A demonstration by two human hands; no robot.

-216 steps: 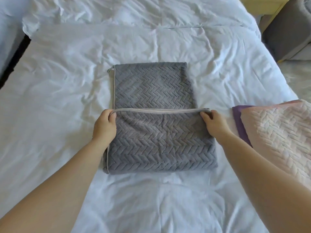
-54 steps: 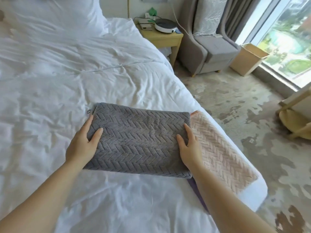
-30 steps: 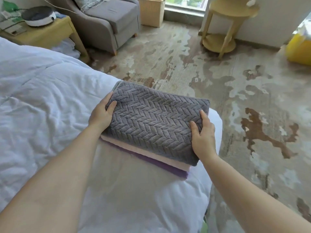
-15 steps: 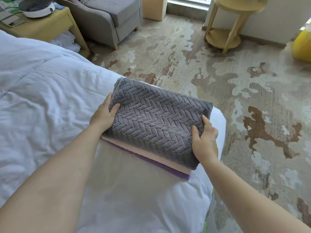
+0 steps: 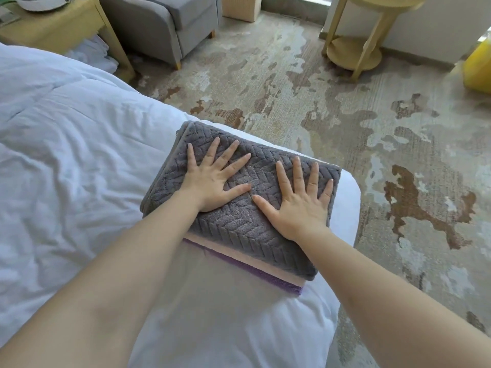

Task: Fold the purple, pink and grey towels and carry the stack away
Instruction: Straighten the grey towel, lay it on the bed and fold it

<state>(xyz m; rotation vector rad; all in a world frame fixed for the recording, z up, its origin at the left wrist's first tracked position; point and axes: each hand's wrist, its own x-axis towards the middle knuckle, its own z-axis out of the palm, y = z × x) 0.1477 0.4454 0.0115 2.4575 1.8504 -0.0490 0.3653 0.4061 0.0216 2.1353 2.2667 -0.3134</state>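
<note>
Both hands lie flat, palms down, on top of the grey towel (image 5: 239, 224), fingers spread wide and gripping nothing. The left hand (image 5: 212, 179) presses the half of the towel toward the bed's middle; the right hand (image 5: 297, 200) presses the half toward the bed's edge. The thumbs point at each other and sit close together, not touching.

The grey towel is folded into a thick rectangle with a herringbone weave. Directly beneath it, under both palms, is the pink towel (image 5: 268, 266) — only its near edge shows as a thin band. Below that lies the purple towel (image 5: 255, 272), also visible only as a narrow strip at the near edge. The three form one stack, edges roughly aligned.

The stack rests on the white bed (image 5: 79, 168), at its corner, just beyond the right hand's outer fingers. Past the fingertips — patterned carpet (image 5: 345, 115), a grey armchair (image 5: 164, 25) and a yellow side table (image 5: 361, 30).
</note>
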